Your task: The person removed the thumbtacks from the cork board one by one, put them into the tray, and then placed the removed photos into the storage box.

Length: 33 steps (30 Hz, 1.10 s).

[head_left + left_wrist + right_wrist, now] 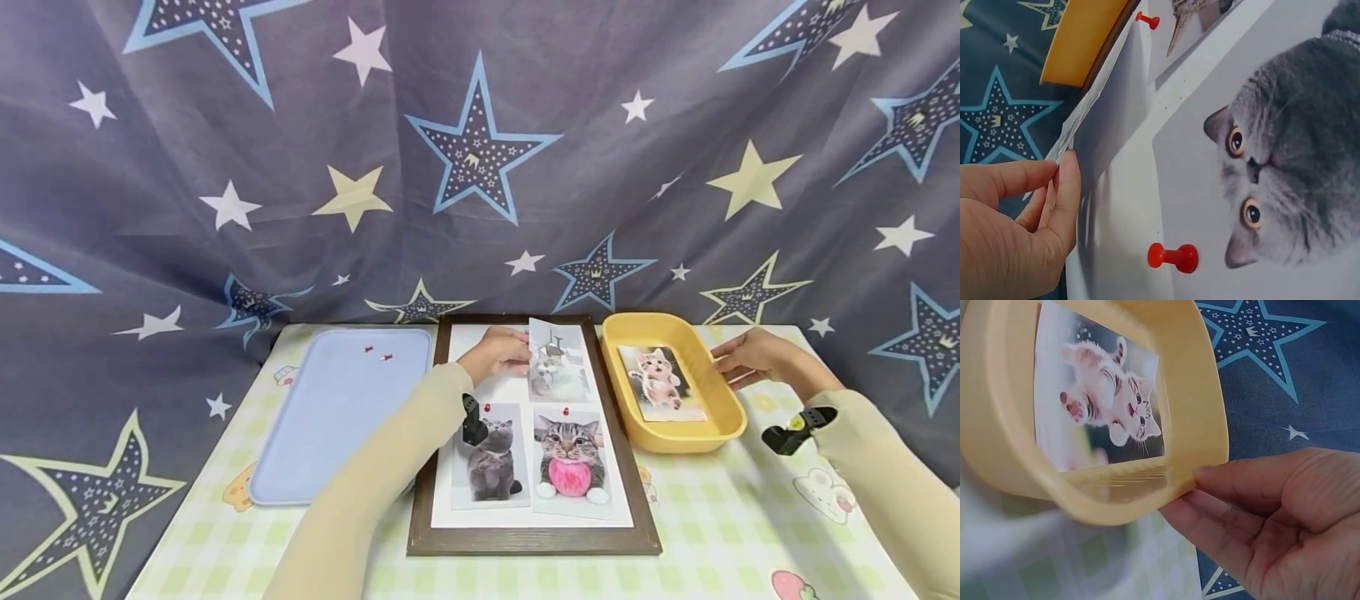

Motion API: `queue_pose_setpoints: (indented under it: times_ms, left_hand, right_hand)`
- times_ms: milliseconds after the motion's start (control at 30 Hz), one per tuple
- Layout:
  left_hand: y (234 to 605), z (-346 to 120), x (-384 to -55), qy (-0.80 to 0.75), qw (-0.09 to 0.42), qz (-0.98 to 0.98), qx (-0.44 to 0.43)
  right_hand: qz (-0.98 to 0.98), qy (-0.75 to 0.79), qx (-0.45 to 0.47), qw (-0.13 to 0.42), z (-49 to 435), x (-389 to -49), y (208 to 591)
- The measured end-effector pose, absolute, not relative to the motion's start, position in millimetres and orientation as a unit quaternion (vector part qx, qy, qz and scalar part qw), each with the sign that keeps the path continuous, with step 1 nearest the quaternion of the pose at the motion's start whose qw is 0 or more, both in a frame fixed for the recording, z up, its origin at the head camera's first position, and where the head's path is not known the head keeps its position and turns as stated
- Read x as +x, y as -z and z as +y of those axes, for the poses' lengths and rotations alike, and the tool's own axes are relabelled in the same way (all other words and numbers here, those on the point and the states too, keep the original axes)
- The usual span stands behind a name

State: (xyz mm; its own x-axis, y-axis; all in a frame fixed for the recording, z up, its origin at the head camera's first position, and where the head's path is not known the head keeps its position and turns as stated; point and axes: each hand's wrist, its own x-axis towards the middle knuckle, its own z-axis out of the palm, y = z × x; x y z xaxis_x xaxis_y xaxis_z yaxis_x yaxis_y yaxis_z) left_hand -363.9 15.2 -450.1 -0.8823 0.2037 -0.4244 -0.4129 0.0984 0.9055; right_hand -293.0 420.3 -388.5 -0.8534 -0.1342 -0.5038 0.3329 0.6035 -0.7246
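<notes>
My left hand (495, 354) pinches the left edge of a pale cat photo (558, 367) between thumb and fingertips. This photo stands over the upper right of a brown-framed white board (534, 540), its held edge raised off the surface in the left wrist view. Below it, a grey cat photo (491, 475) and a tabby cat photo (572, 492) are fixed with red push pins (1179, 257). My right hand (761, 362) grips the right rim of a yellow basin (1210, 425), thumb on the rim and fingers below. A kitten photo (1107, 394) lies inside the basin.
Left of the board lies a light blue tray (337, 417) with two red push pins (386, 357) near its far end. A green checked cloth (712, 517) covers the table. Behind it hangs a dark star-patterned curtain (300, 142).
</notes>
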Motion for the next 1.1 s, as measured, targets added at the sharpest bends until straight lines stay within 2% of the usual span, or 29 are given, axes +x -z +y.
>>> queue_pose_setpoints:
  times_ms: [200,533,833,1100]
  left_hand:
    - [443,14,-364,-0.665,0.234,0.707,-0.059]
    - [427,5,-369,-0.685,0.273,0.672,-0.067]
    - [394,-1,-374,-0.646,0.294,0.703,-0.05]
    - [362,3,-368,-0.597,0.29,0.748,-0.014]
  right_hand:
    - [0.86,0.435,0.056,0.261,420,-295,389]
    - [0.86,0.435,0.067,0.26,419,-295,388]
    - [0.862,0.43,0.065,0.26,417,-296,387]
    - [0.862,0.431,0.067,0.258,417,-295,386]
